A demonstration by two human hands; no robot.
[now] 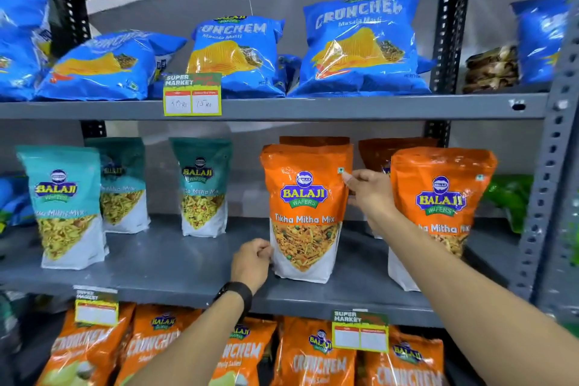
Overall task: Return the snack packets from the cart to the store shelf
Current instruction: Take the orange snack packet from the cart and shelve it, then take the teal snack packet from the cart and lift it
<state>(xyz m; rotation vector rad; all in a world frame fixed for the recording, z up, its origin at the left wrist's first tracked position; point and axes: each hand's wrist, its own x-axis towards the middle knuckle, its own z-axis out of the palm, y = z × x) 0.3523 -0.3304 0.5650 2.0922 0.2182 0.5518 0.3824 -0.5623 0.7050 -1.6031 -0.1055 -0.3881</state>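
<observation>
While the orange Tikha Mitha Mix pouch (305,213) stands upright on the middle shelf (188,263), the left hand (252,262) pinches its lower edge and the right hand (368,194) grips its upper corner. Just right of that hand stands a second orange pouch (441,207); teal pouches (62,207) stand left.

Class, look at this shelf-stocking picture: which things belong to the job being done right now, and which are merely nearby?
In the job:
orange Tikha Mitha Mix pouch
left hand, at its lower edge
right hand, at its upper edge
middle shelf

Merely nearby:
blue Crunchem bags
teal Balaji pouches
price tag
orange Crunchem bags
</observation>
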